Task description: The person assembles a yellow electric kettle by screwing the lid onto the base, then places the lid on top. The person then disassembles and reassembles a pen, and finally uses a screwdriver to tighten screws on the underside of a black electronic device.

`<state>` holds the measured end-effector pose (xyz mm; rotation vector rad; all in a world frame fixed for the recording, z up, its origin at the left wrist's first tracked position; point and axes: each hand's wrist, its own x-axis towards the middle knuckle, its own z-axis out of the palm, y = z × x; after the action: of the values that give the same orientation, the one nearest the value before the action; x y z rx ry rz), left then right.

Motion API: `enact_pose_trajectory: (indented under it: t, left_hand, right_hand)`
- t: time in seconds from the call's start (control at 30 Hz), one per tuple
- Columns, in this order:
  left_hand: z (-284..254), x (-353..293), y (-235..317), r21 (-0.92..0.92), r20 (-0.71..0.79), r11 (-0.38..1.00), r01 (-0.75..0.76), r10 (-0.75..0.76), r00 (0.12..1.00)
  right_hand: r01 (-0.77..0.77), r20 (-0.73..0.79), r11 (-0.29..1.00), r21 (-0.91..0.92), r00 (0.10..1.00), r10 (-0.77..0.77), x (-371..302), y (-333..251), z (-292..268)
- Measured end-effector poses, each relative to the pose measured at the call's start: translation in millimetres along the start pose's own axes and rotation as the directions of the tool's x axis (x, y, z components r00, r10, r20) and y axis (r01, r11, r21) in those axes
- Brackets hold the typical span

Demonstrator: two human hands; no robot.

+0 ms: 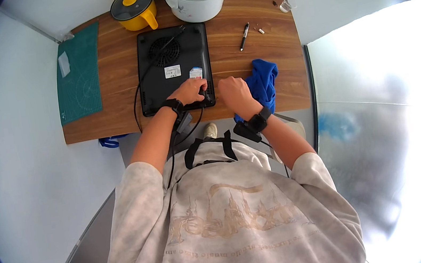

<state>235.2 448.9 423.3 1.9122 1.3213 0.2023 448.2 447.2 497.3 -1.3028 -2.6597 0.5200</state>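
A black induction cooker (159,93) lies upside down on the table, its round fan vent and labels facing up. Its black power cord (144,76) runs across the underside and over the front edge. My left hand (189,90) rests over the cooker's near right corner, fingers bent together around a small dark spot that I cannot make out. Just right of the cooker, my right hand (235,93) is closed in a fist above the table. Whatever it may hold is hidden. A crumpled blue cloth (264,79) lies beside and partly behind my right wrist.
At the back stand a yellow pot (135,22) with a dark lid and a white lidded cooker (202,4). A green cutting mat (80,85) covers the left end. A pen (244,37), small bits and a little clear cup (285,6) lie at right.
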Motion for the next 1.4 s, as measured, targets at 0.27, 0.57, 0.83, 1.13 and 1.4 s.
enact_pose_trajectory:
  t: [0.27, 0.57, 0.83, 1.13, 1.4]
  left_hand:
    - [-5.0, -13.8, -26.0, -0.058, -0.073, 0.992, -0.109, 0.105, 0.992]
    - [-18.8, -12.7, -15.3, -0.018, 0.025, 0.999, 0.047, -0.047, 0.999]
    - [-2.1, -0.3, -9.7, 0.003, -0.026, 0.999, -0.039, 0.039, 0.999]
    - [22.3, 0.6, 12.7, 0.003, 0.03, 0.999, 0.044, -0.044, 0.999]
    - [38.2, -13.5, 7.6, -0.014, -0.044, 0.998, -0.069, 0.068, 0.997]
  right_hand:
    - [-0.087, -0.14, 0.943, 0.322, 0.981, 0.138, 19.5, -19.7, 6.3]
    - [-0.462, 0.203, 0.794, 0.395, 0.887, 0.415, -18.3, 8.4, -6.4]
    - [-0.343, 0.051, 0.856, 0.387, 0.935, 0.351, -47.2, 36.5, 11.2]
    - [0.004, -0.139, 0.982, 0.189, 0.99, 0.022, -47.8, 31.6, 14.8]
    - [0.188, -0.202, 0.982, 0.019, 0.963, -0.18, -56.7, -7.2, 18.2]
